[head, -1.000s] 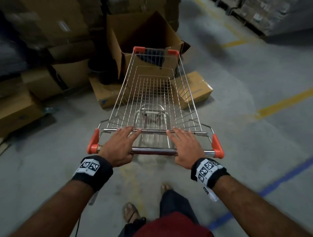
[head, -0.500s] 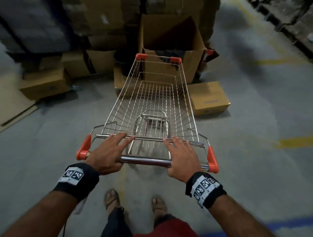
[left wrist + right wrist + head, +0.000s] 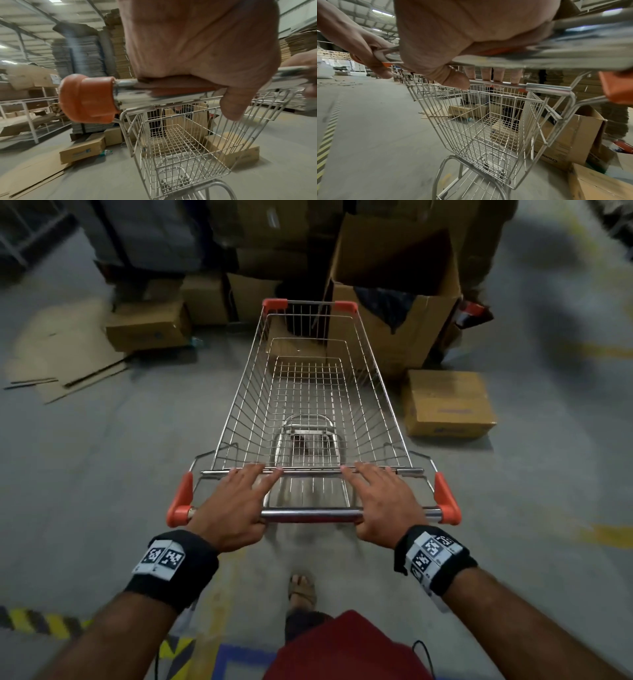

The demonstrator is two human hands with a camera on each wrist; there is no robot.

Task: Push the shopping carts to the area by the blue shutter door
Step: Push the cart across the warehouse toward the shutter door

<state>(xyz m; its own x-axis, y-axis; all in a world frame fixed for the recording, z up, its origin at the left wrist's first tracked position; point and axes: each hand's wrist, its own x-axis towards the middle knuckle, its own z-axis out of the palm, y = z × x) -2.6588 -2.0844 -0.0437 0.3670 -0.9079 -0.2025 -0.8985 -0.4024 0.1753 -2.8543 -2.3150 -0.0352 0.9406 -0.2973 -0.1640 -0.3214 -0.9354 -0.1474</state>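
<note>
An empty wire shopping cart (image 3: pixel 308 392) with orange corner caps stands in front of me, seen in all views. Its chrome handle (image 3: pixel 311 512) runs between my hands. My left hand (image 3: pixel 236 508) grips the handle's left part, thumb hooked under the bar (image 3: pixel 126 93), fingers stretched forward onto the basket's rear rim. My right hand (image 3: pixel 383 505) holds the right part the same way; in the right wrist view its fingertips (image 3: pixel 486 79) hook over the rim bar. The cart's nose is close to a pile of cardboard boxes. No blue shutter door is in view.
A tall open carton (image 3: pixel 394 302) stands just right of the cart's front, with a closed box (image 3: pixel 448 405) on the floor beside it. Another box (image 3: pixel 147 326) and flattened cardboard (image 3: pixel 61 354) lie on the left. A yellow-black stripe (image 3: pixel 34 619) marks the floor near my feet.
The cart and my view have swung left: the boxes have slid to the right of the picture and the striped floor marking has come into view. Both hands kept their hold on the handle.
</note>
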